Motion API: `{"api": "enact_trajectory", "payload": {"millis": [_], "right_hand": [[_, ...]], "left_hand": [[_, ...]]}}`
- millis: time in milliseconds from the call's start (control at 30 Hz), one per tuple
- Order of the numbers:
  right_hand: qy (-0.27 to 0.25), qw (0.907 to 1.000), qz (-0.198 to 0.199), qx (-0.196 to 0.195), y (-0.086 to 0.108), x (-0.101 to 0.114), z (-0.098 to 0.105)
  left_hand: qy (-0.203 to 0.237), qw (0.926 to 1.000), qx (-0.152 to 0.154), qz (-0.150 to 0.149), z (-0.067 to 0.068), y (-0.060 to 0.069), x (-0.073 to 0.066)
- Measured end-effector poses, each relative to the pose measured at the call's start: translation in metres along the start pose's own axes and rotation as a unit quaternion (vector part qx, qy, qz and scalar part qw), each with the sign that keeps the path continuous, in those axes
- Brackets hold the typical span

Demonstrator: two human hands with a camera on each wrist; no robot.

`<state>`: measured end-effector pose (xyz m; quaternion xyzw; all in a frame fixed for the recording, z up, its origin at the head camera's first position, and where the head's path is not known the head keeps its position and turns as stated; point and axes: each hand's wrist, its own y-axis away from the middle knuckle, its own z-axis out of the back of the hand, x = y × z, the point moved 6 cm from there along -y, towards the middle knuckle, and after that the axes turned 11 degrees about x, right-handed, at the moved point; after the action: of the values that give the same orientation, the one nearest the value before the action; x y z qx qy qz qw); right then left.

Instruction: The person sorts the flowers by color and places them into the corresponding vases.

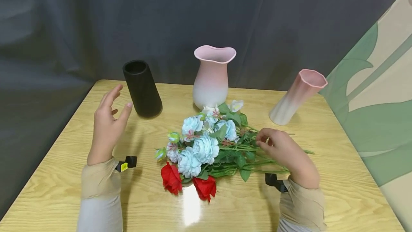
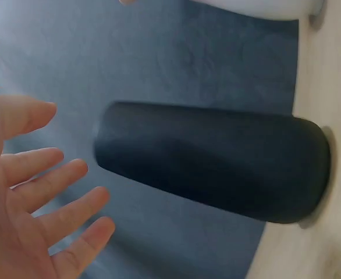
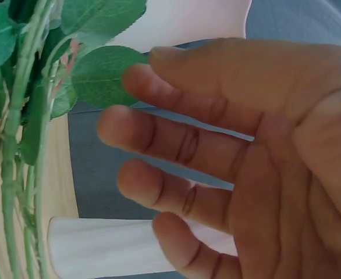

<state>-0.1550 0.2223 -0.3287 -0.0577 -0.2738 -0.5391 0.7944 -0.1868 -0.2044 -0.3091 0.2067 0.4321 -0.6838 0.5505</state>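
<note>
Two hands above one wooden table. The left hand, fingers extended and holding nothing, is raised just beside the black vase, one of three vases, at far left. The right hand, also holding nothing, has its fingers loosely bent at the stems; whether they touch cannot be told. A single bunch lies at the centre, blooms to the left, stems to the right: two red flowers on the near side, two green-and-blue buds at the left, and several pale blue flowers, overlapping too much for an exact count. The flared pink-and-white vase stands at far centre, the slender pink-and-white vase at far right.
</note>
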Motion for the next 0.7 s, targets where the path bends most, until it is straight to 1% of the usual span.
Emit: {"api": "enact_trajectory", "payload": {"millis": [67, 167, 267, 333, 433, 500, 633, 700], "right_hand": [[0.001, 1.0, -0.001, 0.005, -0.002, -0.002, -0.002], [0.003, 0.9999, -0.005, 0.014, -0.004, -0.005, -0.005], [0.002, 0.9997, -0.012, 0.023, -0.005, -0.008, -0.007], [-0.005, 0.9993, -0.02, 0.032, -0.005, -0.011, -0.009], [-0.014, 0.9984, -0.033, 0.043, -0.004, -0.016, -0.013], [-0.018, 0.9978, -0.038, 0.05, -0.005, -0.018, -0.015], [-0.011, 0.9977, -0.035, 0.056, -0.008, -0.017, -0.016], [-0.009, 0.9978, -0.032, 0.058, -0.009, -0.017, -0.015]], "left_hand": [[0.019, 0.9995, 0.012, 0.023, 0.001, -0.004, 0.011], [0.047, 0.9963, 0.047, 0.054, -0.002, -0.011, 0.025], [0.074, 0.9919, 0.077, 0.068, -0.007, -0.017, 0.036], [0.087, 0.9899, 0.086, 0.072, -0.012, -0.022, 0.041], [0.09, 0.9896, 0.081, 0.078, -0.021, -0.029, 0.045], [0.09, 0.9899, 0.067, 0.087, -0.025, -0.033, 0.047], [0.095, 0.9895, 0.033, 0.104, -0.024, -0.04, 0.051], [0.107, 0.9877, 0.022, 0.111, -0.024, -0.043, 0.055]]}}
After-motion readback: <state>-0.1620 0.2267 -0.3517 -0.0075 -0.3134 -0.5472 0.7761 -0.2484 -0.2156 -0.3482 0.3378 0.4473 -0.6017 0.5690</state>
